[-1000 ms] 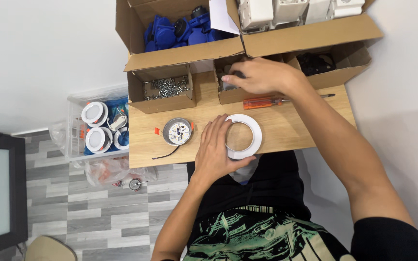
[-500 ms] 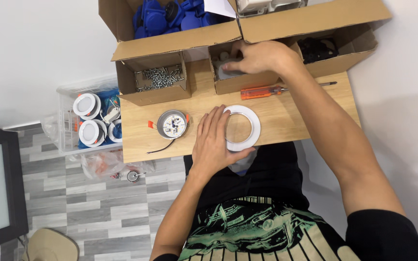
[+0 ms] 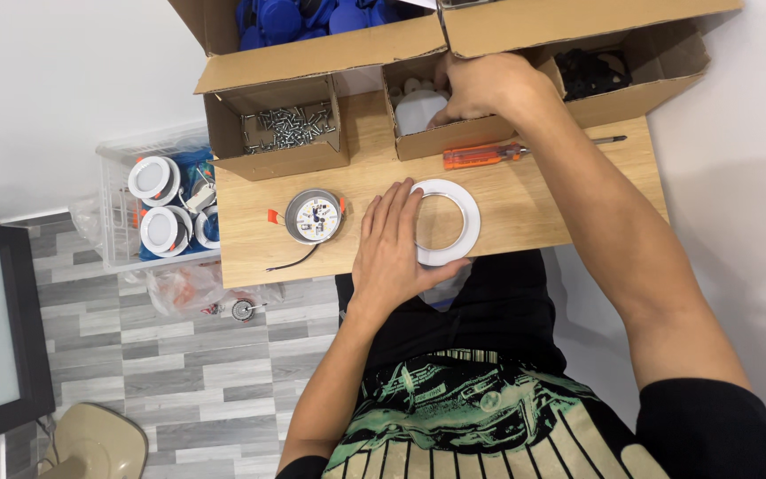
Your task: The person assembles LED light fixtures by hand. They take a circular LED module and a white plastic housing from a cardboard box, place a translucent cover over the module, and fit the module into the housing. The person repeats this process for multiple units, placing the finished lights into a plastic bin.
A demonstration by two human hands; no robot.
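Left hand flat, fingers spread, pressing on white ring on table. Right hand reaching into box, fingers curled among white discs; grip unclear. Screwdriver just below right hand. Lamp body left of left fingers.

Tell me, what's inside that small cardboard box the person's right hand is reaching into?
White, flat, roundish pieces lie inside the small cardboard box. The right hand covers the box's right part, so what lies under it, and whether the fingers hold a piece, cannot be seen.
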